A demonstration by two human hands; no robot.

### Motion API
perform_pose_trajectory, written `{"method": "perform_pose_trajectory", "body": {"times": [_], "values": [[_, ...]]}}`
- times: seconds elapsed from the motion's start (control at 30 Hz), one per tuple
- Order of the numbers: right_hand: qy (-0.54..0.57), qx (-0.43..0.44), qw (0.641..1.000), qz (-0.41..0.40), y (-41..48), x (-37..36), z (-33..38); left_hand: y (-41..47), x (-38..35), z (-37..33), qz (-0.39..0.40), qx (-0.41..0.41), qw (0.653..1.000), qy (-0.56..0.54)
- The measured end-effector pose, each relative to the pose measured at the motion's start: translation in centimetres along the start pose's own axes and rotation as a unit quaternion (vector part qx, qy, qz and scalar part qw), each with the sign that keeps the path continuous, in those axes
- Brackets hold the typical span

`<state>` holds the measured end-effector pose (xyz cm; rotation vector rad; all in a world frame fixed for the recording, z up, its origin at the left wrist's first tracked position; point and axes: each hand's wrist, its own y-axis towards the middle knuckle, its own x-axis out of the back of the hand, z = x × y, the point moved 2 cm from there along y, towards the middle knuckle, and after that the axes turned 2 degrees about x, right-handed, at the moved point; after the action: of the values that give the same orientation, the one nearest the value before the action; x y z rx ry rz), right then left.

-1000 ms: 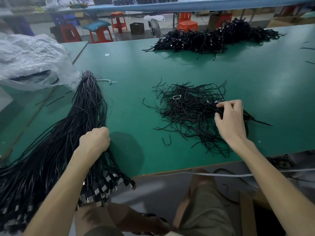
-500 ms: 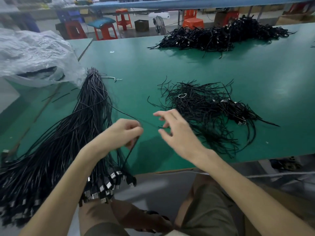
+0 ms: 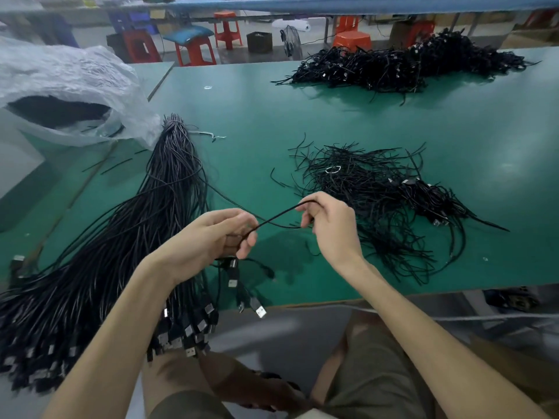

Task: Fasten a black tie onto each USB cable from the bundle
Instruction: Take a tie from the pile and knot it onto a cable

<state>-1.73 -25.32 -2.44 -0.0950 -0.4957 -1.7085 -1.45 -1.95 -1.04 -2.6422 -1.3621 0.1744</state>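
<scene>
Now both hands hold one black cable (image 3: 276,218) just right of the bundle (image 3: 121,237).
The left hand (image 3: 217,237) curls its fingers round the cable, a plug (image 3: 232,266) hanging below it by the bundle's near end; the right hand (image 3: 329,228) pinches a loop of it between thumb and fingertips. Whether a tie lies in that pinch I cannot tell. Right of the bundle sits the pile of ties (image 3: 378,201); behind the bundle, a plastic bag (image 3: 66,86); far beyond it to the right, a heap of cables (image 3: 408,68) on the green table (image 3: 302,116).
</scene>
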Motion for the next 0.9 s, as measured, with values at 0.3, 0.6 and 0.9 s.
{"method": "perform_pose_trajectory", "body": {"times": [0.3,0.6,0.9], "values": [[0.039,-0.013,0.997,-0.065,0.3,0.4,-0.1,0.3,1.2,0.3,0.008,-0.047,0.999,-0.005],[-0.037,0.063,0.994,0.076,-2.7,-0.4,-0.1,0.9,2.6,1.2,-0.131,-0.122,0.898,-0.402],[-0.191,0.112,0.954,0.202,-5.2,-1.1,-0.3,0.8,0.9,-0.5,-0.032,-0.129,0.832,-0.539]]}}
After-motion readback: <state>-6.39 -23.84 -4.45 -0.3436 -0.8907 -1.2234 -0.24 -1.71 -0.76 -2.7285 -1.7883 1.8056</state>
